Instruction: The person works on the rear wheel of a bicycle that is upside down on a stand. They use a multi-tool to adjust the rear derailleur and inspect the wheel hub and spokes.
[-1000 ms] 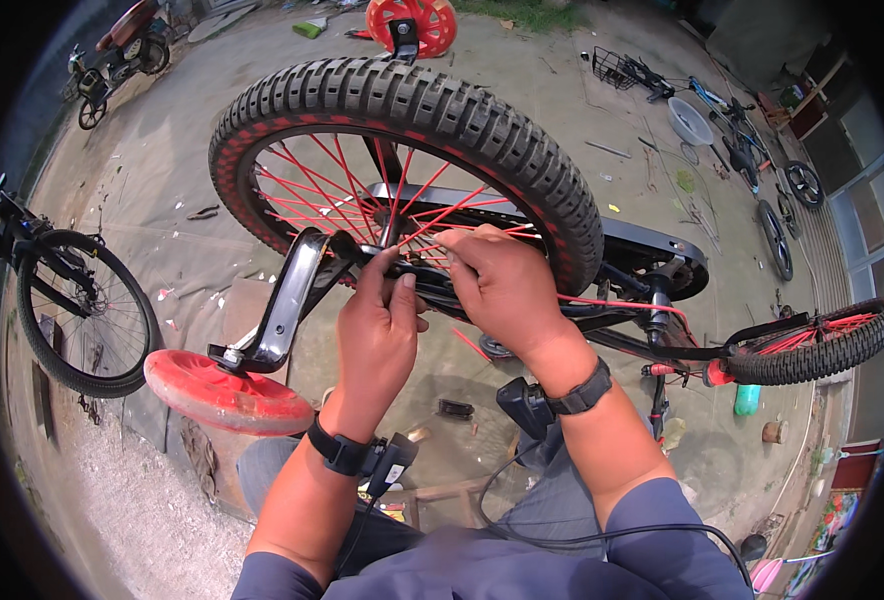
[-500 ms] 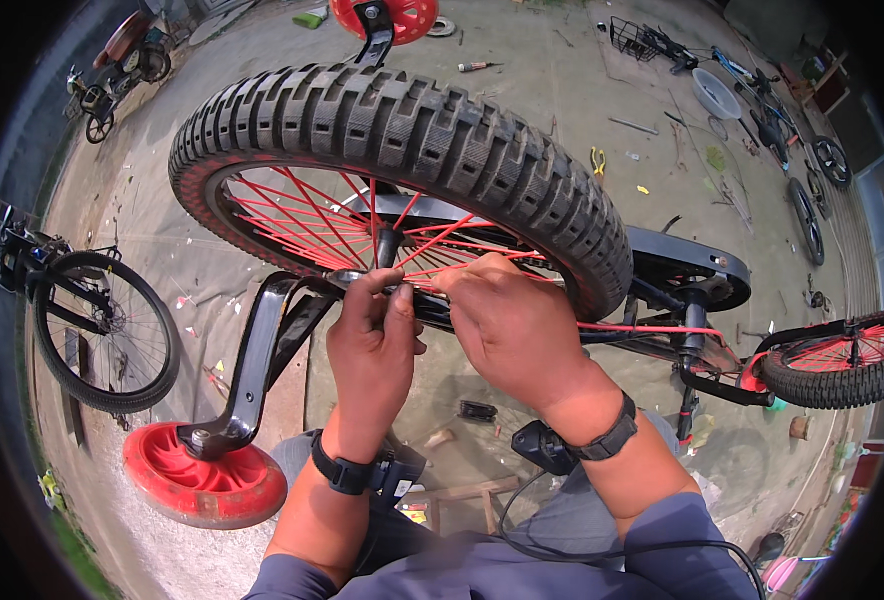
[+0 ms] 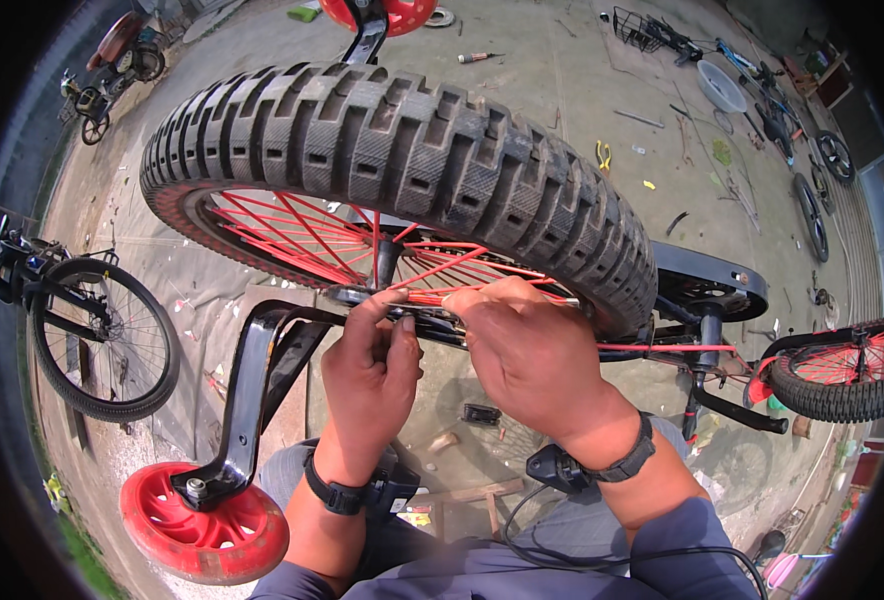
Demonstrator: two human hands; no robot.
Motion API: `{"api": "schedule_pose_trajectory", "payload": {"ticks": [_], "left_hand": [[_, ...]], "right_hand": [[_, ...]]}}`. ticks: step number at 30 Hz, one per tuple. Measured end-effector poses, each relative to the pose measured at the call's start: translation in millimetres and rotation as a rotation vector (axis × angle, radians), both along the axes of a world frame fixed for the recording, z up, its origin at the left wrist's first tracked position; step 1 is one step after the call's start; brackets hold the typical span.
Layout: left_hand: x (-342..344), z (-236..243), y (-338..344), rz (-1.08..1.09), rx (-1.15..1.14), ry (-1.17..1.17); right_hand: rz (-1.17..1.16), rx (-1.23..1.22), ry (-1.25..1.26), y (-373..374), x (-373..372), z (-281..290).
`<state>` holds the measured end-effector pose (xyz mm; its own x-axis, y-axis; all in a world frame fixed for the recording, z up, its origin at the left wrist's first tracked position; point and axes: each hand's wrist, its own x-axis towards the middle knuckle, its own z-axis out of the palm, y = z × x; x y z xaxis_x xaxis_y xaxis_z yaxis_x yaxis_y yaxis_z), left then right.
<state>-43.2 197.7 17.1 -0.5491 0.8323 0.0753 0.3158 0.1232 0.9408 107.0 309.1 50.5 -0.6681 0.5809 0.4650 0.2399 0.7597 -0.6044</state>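
An upturned child's bicycle stands before me, its knobby rear tyre (image 3: 362, 125) arching over red spokes (image 3: 287, 225) and a dark hub (image 3: 389, 262). Just below the hub, my left hand (image 3: 370, 365) has thumb and forefinger bent together close to the axle end; what lies in that pinch is hidden. My right hand (image 3: 537, 350) is closed beside it, fingertips turned toward the left ones, and whatever it grips cannot be made out. From the right hand's far side a red cable housing (image 3: 667, 348) runs along the frame. A bent black bracket (image 3: 247, 400) carries a red training wheel (image 3: 207, 520).
Further right are the black chain guard (image 3: 712, 280) and the front wheel (image 3: 837, 370). Another bicycle's wheel (image 3: 107, 335) lies at the left. Yellow-handled pliers (image 3: 603, 155), a screwdriver (image 3: 477, 58), a white basin (image 3: 720, 88) and a black pedal (image 3: 480, 413) rest on the ground.
The rear wheel looks larger and nearer, and the training wheel sits lower in view. Both hands have shifted slightly downward, the right one also rightward; they remain closed near the axle.
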Motion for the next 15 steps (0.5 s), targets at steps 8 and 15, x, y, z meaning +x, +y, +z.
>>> {"api": "schedule_pose_trajectory", "payload": {"ticks": [8, 15], "left_hand": [[4.0, -14.9, -2.3, 0.046, 0.107, 0.031], [5.9, -22.5, -3.6, 0.073, 0.154, 0.024]], "right_hand": [[0.062, -0.051, 0.007, -0.6, 1.1, -0.1], [0.075, -0.217, -0.160, -4.2, 5.4, 7.5]]}}
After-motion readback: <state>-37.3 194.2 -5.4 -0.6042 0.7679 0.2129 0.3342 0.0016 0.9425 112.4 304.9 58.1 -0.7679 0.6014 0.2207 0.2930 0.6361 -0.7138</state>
